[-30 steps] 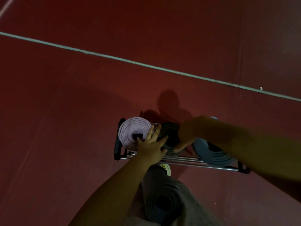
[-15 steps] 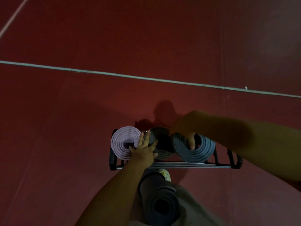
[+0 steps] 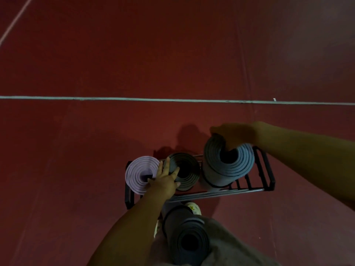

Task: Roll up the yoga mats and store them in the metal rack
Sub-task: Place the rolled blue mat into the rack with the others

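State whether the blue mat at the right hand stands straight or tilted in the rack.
Tilted. The blue mat leans on the rack, gripped by the right hand.

Three rolled mats [image 3: 227, 166] side by side in rack [image 3: 266, 169]; fourth roll [image 3: 185, 239] before it.

Rack [image 3: 267, 170] left and middle slots filled: lilac mat [image 3: 139, 174], grey mat [image 3: 187, 172] touching side by side, no gap between. My left grip [image 3: 165, 179] lies flat across their tops, blocking entry from above. Blue mat [image 3: 226, 166] tilted in right part, my right grip [image 3: 233, 136] on its far rim. Rack's right end beside blue mat open, bars bare. Fourth dark mat [image 3: 185, 239] stands against my leg, crowding near side. Floor [image 3: 96, 131] beyond rack open.
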Demonstrator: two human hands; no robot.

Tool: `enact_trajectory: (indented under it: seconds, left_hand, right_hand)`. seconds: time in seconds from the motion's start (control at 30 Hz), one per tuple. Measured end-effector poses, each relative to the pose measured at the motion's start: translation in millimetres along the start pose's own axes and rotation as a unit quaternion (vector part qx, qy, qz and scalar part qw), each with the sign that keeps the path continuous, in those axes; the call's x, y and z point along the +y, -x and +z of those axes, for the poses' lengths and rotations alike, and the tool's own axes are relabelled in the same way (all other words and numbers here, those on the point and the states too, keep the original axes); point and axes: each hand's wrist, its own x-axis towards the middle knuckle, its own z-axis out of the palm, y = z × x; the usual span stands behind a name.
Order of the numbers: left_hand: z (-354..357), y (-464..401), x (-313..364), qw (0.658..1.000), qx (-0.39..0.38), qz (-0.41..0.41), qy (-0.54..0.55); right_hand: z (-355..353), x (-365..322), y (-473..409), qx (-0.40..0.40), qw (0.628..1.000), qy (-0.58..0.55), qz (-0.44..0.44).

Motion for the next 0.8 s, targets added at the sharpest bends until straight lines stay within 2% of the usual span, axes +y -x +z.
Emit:
enact_trajectory:
  seconds: [0.17, 0.33, 0.43, 0.57, 0.8]
  left_hand:
    - [-3, -3, -3, 1.0, 0.005, 0.004, -0.016]
    - [1, -4, 3, 0.999, 0.01, 0.009, -0.038]
    - [5, -7, 9, 0.999, 0.023, 0.014, -0.037]
    - [5, -10, 6, 0.998, 0.04, 0.018, -0.034]
    - [9, 0, 11, 0.998, 0.063, 0.01, -0.022]
  right_hand:
    - [11, 24, 10, 0.024, 0.994, -0.092, 0.053]
    - [59, 28, -6, 0.055, 0.974, -0.191, 0.113]
    - [98, 26, -24, 0.081, 0.955, -0.246, 0.145]
    - [146, 11, -44, 0.109, 0.91, -0.346, 0.198]
    - [172, 8, -53, 0.083, 0.902, -0.352, 0.234]
